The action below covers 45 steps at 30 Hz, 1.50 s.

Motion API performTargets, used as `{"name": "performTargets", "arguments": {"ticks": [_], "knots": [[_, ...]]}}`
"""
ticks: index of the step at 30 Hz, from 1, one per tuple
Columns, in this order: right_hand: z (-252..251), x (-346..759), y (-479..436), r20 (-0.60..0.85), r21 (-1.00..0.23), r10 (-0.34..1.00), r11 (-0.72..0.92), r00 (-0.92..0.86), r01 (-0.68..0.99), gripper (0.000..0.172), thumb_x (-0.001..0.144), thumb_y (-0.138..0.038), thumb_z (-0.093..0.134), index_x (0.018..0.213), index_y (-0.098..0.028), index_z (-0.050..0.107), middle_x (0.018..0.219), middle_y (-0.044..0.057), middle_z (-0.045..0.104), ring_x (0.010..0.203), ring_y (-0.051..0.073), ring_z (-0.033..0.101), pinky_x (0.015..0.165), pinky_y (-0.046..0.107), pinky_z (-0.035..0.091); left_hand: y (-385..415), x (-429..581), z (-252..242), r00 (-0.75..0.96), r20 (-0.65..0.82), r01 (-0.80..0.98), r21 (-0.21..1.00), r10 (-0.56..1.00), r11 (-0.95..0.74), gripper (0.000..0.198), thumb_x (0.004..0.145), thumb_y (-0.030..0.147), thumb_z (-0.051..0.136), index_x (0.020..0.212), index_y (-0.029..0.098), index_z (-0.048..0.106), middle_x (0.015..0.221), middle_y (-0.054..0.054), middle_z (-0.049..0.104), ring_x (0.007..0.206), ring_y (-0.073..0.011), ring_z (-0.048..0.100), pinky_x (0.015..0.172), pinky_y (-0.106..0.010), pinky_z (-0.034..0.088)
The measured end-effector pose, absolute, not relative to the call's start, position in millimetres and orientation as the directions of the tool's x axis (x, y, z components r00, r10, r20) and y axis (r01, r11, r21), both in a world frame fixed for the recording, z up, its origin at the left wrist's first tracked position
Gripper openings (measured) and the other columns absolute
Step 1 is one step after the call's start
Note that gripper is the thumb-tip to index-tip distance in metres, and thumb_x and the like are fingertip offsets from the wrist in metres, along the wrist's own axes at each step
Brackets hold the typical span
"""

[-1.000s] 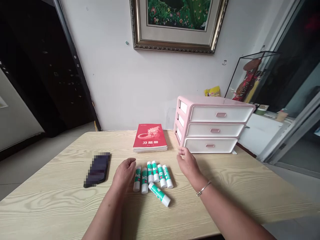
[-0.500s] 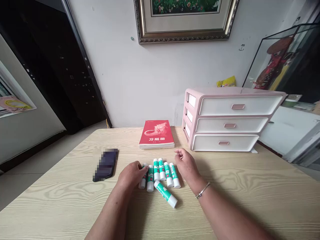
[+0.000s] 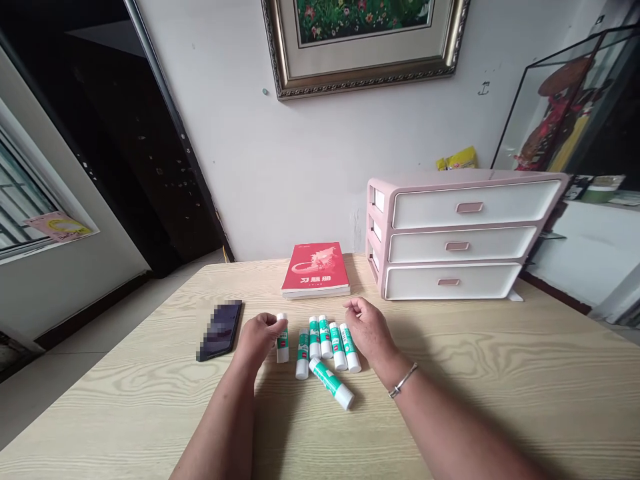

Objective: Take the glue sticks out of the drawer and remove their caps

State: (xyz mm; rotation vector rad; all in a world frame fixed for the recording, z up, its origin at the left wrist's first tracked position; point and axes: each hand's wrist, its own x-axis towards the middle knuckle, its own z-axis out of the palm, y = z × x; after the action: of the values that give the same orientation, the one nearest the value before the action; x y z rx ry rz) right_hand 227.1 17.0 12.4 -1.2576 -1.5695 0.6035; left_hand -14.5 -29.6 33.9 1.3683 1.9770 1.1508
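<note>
Left hand [image 3: 257,337] pinching upright glue stick [image 3: 283,348] near top.

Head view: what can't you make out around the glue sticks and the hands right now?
All in the head view:
- Glue stick at the left hand: the fingers cover its upper part, so a firm grip can't be told.
- Other glue stick labels: print too small to read.
- Phone: screen blurred by pixelation.
- Pink drawer unit: shut fronts hide any contents.
- Framed picture: top cut off by the image edge.
</note>
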Motion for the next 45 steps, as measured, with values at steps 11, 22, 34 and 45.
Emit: {"name": "performTargets", "arguments": {"ticks": [11, 22, 34, 45], "knots": [[27.9, 214.7, -10.3, 0.356, -0.910, 0.915, 0.386, -0.189, 0.152, 0.032, 0.096, -0.047, 0.048, 0.105, -0.020, 0.065, 0.088, 0.005, 0.071, 0.079, 0.018, 0.065, 0.072, 0.029, 0.049, -14.4, -4.9, 26.4, -0.311, 0.060, -0.375, 0.909, 0.949, -0.181, 0.035, 0.070, 0.033, 0.075, 0.095, 0.019, 0.056, 0.064, 0.005, 0.059, 0.053, -0.0098, 0.057, 0.055, -0.024, 0.052], [25.4, 212.0, -1.5, 0.243, -0.969, 0.964, 0.236, -0.108, -0.078, 0.040, 0.097, -0.056, 0.038, 0.088, -0.022, 0.057, 0.062, -0.003, 0.050, 0.057, 0.015, 0.049, 0.054, 0.025, 0.043, -26.3, 58.4, 47.4, -0.014, 0.036, -0.348, 0.937, 0.999, -0.038, 0.029, 0.071, 0.024, 0.072, 0.094, 0.020, 0.054, 0.082, 0.000, 0.066, 0.068, -0.0153, 0.067, 0.063, -0.028, 0.056], [24.6, 220.9, 3.4, 0.403, -0.879, 0.913, 0.406, -0.064, 0.248, 0.029, 0.098, -0.045, 0.044, 0.083, -0.022, 0.054, 0.075, 0.000, 0.061, 0.070, 0.016, 0.055, 0.066, 0.026, 0.042, -30.1, 73.3, 57.3, 0.304, 0.261, 0.747, 0.532, 0.916, -0.400, 0.024, 0.091, 0.039, 0.056, 0.108, 0.026, 0.067, 0.101, -0.010, 0.074, 0.088, -0.0276, 0.068, 0.070, -0.030, 0.041], [34.4, 219.2, -4.1, 0.283, -0.940, 0.946, 0.307, -0.160, 0.150, 0.015, 0.085, -0.025, 0.044, 0.088, -0.021, 0.058, 0.056, -0.007, 0.044, 0.052, 0.011, 0.041, 0.049, 0.022, 0.033, -44.2, 66.1, 57.4, 0.409, 0.149, 0.599, 0.700, 0.900, -0.388, 0.033, 0.098, 0.049, 0.042, 0.089, 0.021, 0.057, 0.076, -0.001, 0.057, 0.066, -0.0155, 0.047, 0.062, -0.025, 0.036]]}}
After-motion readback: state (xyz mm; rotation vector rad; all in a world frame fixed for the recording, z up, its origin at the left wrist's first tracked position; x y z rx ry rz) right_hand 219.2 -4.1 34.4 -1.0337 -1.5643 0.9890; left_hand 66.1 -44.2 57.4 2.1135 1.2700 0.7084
